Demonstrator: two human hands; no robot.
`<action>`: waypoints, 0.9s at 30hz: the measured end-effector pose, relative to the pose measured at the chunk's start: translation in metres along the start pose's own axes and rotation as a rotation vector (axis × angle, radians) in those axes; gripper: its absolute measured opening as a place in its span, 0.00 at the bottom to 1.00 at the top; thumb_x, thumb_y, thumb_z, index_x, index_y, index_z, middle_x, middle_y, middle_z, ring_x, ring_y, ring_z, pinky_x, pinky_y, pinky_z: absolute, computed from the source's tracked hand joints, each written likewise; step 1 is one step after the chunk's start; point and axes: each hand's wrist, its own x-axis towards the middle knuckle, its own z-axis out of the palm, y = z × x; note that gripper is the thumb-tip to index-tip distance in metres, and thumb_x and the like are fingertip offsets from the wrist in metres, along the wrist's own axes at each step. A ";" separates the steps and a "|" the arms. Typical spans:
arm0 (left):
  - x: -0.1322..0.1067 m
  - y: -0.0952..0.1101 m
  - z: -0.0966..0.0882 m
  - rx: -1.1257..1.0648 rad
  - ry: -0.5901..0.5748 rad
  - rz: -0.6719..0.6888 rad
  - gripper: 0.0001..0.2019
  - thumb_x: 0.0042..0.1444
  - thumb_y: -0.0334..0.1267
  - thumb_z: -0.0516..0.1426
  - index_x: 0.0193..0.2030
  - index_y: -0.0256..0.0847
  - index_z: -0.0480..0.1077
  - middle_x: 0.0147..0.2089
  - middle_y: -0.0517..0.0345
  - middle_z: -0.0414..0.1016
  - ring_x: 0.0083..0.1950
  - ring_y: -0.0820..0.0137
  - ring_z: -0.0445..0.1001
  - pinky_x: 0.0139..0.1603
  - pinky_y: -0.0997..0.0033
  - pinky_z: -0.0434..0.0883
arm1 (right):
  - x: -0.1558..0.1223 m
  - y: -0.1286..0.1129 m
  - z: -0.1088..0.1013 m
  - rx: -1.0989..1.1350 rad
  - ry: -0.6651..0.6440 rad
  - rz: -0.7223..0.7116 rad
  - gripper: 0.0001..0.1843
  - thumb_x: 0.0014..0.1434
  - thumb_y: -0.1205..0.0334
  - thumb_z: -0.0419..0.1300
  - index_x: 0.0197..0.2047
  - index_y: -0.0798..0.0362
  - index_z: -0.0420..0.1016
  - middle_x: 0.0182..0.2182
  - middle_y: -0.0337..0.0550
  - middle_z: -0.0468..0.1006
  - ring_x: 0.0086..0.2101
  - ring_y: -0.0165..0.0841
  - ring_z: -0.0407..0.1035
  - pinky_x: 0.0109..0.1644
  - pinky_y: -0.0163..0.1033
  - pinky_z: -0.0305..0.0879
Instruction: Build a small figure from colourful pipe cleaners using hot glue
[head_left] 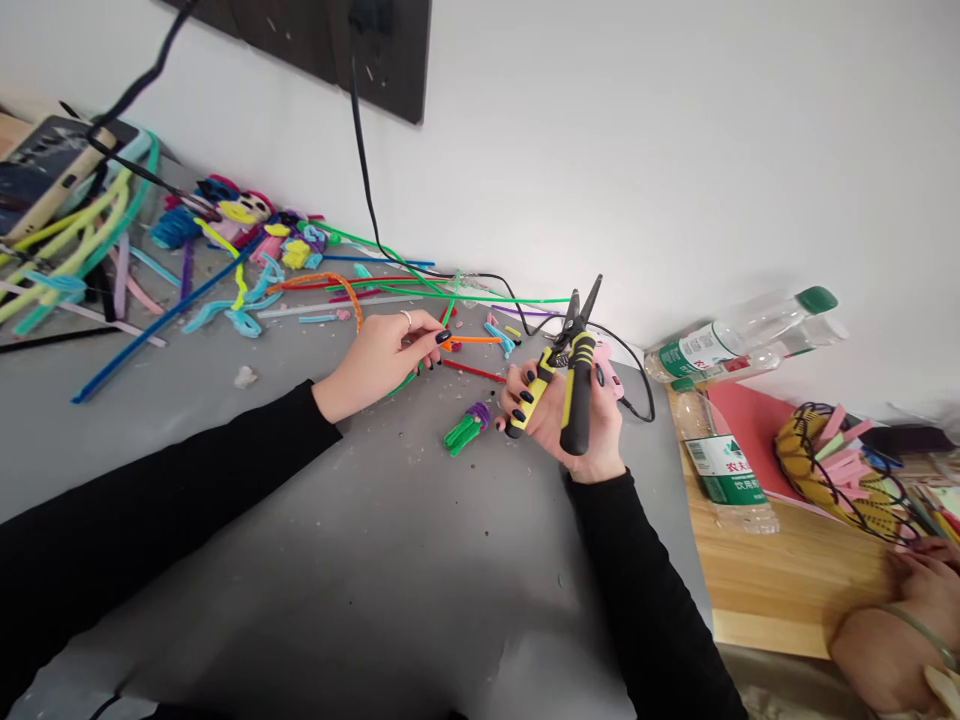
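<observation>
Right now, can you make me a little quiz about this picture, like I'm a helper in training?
1. What does the right grip hold?
2. True or false: the green-purple bundle lies on the table.
3. What colour is the stem pinched by the left grip?
A) blue
B) orange
C) white

Key:
1. Pliers, yellow and black.
2. True.
3. B.
</observation>
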 end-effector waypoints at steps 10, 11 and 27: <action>0.000 0.003 0.000 -0.054 0.050 0.013 0.19 0.57 0.55 0.63 0.42 0.39 0.78 0.44 0.49 0.85 0.41 0.62 0.83 0.46 0.63 0.80 | 0.001 0.001 -0.002 0.023 -0.023 -0.031 0.32 0.50 0.27 0.65 0.39 0.47 0.67 0.33 0.39 0.61 0.32 0.35 0.59 0.37 0.49 0.71; 0.000 0.003 -0.001 -0.065 0.053 0.009 0.19 0.58 0.55 0.63 0.42 0.39 0.78 0.44 0.48 0.85 0.41 0.62 0.83 0.46 0.63 0.80 | 0.001 0.001 -0.001 0.022 -0.015 -0.029 0.33 0.50 0.26 0.64 0.39 0.47 0.67 0.33 0.39 0.60 0.32 0.36 0.59 0.38 0.50 0.71; 0.002 0.005 -0.002 -0.275 0.253 -0.062 0.12 0.52 0.45 0.68 0.38 0.41 0.78 0.42 0.52 0.85 0.45 0.59 0.82 0.49 0.61 0.80 | -0.006 -0.006 0.004 -0.218 0.113 0.023 0.27 0.47 0.34 0.62 0.39 0.47 0.67 0.32 0.42 0.62 0.30 0.35 0.58 0.31 0.43 0.63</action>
